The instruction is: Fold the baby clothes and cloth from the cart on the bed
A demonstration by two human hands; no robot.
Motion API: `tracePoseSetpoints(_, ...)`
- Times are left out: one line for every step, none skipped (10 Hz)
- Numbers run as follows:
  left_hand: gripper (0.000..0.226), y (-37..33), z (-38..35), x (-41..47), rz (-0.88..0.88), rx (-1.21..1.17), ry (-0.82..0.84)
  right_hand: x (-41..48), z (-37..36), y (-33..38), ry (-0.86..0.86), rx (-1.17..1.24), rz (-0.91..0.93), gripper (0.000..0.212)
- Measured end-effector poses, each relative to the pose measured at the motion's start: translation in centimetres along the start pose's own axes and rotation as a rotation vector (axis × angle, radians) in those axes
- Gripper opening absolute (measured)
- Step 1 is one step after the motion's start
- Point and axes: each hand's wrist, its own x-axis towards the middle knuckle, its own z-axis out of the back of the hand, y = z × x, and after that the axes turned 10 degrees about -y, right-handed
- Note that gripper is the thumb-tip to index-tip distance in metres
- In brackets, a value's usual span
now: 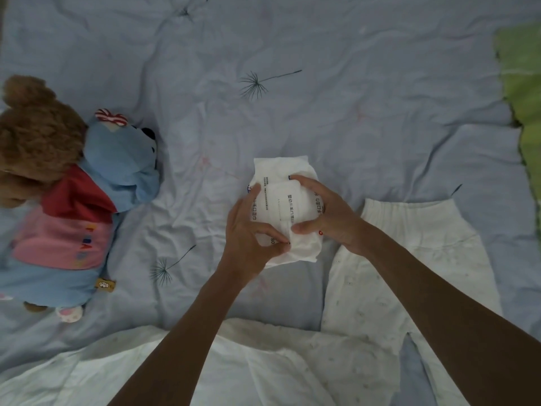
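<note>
A white plastic pack of wipes [281,200] with printed text lies on the blue bedspread [322,83] at the centre. My left hand [248,241] grips its left side, thumb and fingers pinching the near end. My right hand [325,212] curls round its right side. White baby trousers [409,276] with a faint print lie flat to the right of the pack, under my right forearm. A white baby garment [263,367] is spread along the near edge of the bed.
A brown teddy bear [58,183] in blue, red and pink clothes lies at the left. A green cloth [524,92] shows at the right edge. The bedspread is creased, with dandelion prints.
</note>
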Motion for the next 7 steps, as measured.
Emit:
tracePoseSetpoints(0.019, 0.2, 0.2, -0.3, -0.052, 0.075, 0.002, -0.2, -0.4, -0.6, -0.009, -0.034, 0.029, 0.1)
tracePoseSetpoints(0.014, 0.4, 0.1, -0.4, -0.153, 0.188, -0.032, -0.3, -0.9, -1.3, -0.058, -0.091, 0.09, 0.103)
tracePoseSetpoints(0.013, 1.0, 0.0, -0.3, -0.164, 0.342, 0.029, -0.3, -1.9, -1.6, -0.149, -0.239, 0.128, 0.106)
tracePoseSetpoints(0.024, -1.1, 1.0, 0.0, -0.055, 0.55, 0.208, -0.7, -2.1, -1.4, -0.193, -0.45, 0.11, 0.112)
tracePoseSetpoints(0.042, -4.8, 2.1, 0.1, 0.045, 0.693, 0.401, -2.3, -0.8, -0.6, -0.148, -0.655, 0.069, 0.109)
tracePoseSetpoints(0.062, -6.6, 2.4, -0.2, -0.055, 0.773, 0.498, -5.1, 0.8, 0.3, -0.215, -0.783, 0.02, 0.083)
tracePoseSetpoints(0.077, -8.1, 2.2, -0.7, -0.027, 0.788, 0.567, -8.0, 2.1, 1.8, -0.288, -0.889, 0.014, 0.064)
